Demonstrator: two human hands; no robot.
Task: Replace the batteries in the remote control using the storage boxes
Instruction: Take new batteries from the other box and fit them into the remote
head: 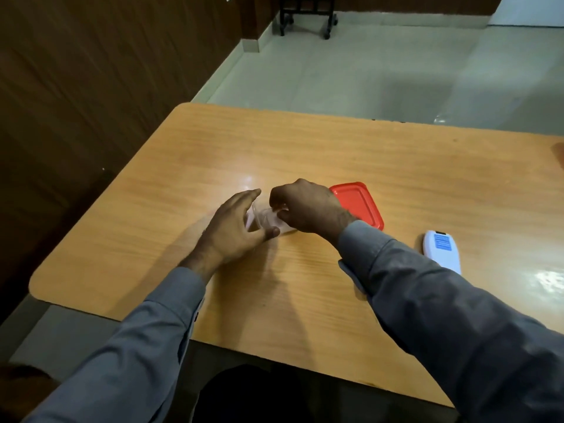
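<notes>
Both hands point(271, 215) around clear box point(268, 219), red lid point(358, 203) and remote point(442, 250) beside.

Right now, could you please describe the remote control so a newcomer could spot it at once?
Start at the wooden table. Right of the right hand and nearer the person than the red lid lies the remote control. It alone is white, with a blue label.
</notes>
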